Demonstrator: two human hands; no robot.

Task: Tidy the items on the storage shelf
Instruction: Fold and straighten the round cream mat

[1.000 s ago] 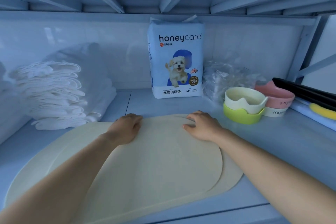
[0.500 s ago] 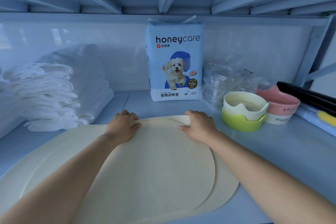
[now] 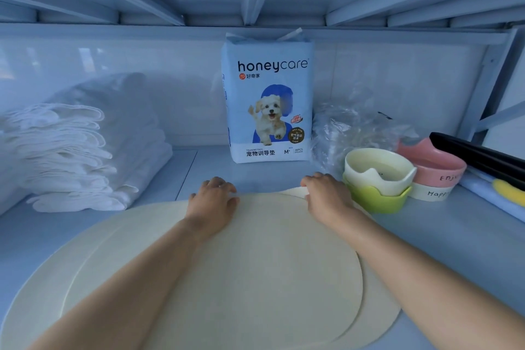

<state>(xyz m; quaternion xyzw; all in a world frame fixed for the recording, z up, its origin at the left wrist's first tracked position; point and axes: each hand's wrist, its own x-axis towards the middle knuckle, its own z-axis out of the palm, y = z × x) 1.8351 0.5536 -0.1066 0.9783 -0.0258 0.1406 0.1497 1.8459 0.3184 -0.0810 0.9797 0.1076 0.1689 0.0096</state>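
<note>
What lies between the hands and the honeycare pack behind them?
Only a bare strip of shelf separates the left hand and right hand, both at the mat's far edge, from the pack; the head view shows this.

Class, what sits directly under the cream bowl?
A green bowl, the cream bowl nested in it. Only its outer wall and rim show; its inside is covered.

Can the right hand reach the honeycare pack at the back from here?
Probably yes: only bare shelf lies between the right hand, at the cream mats' far edge, and the upright honeycare pack; the stacked bowls sit to its right.
</note>
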